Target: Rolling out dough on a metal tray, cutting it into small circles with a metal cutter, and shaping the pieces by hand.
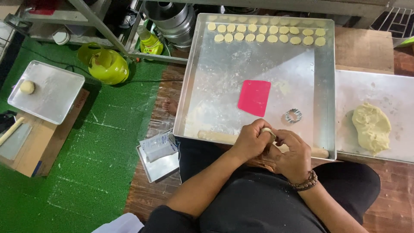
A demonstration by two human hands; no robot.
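Silver, flour-dusted tray [215, 77] w/ two rows of pale yellow scalloped cookies [267, 33] along far edge. Pink-red scraper [254, 97] in middle; shiny silver cutter [293, 115] beside it. Pale cream bit of dough [269, 132] betw. left hand [250, 141] and right hand [292, 154]; dark brown beaded bracelet [305, 183] on right wrist. Light tan rolling pin [215, 137]. Pale yellow dough lump [371, 127] on whitish-grey board [384, 88]. Bright green mat [99, 164] w/ faint white streaks. Lime-yellow gas cylinder [105, 64]. Small cream dough ball [27, 87] on second silver tray [56, 97]. Reddish-brown wood floor [388, 207]. Black clothing [258, 203].
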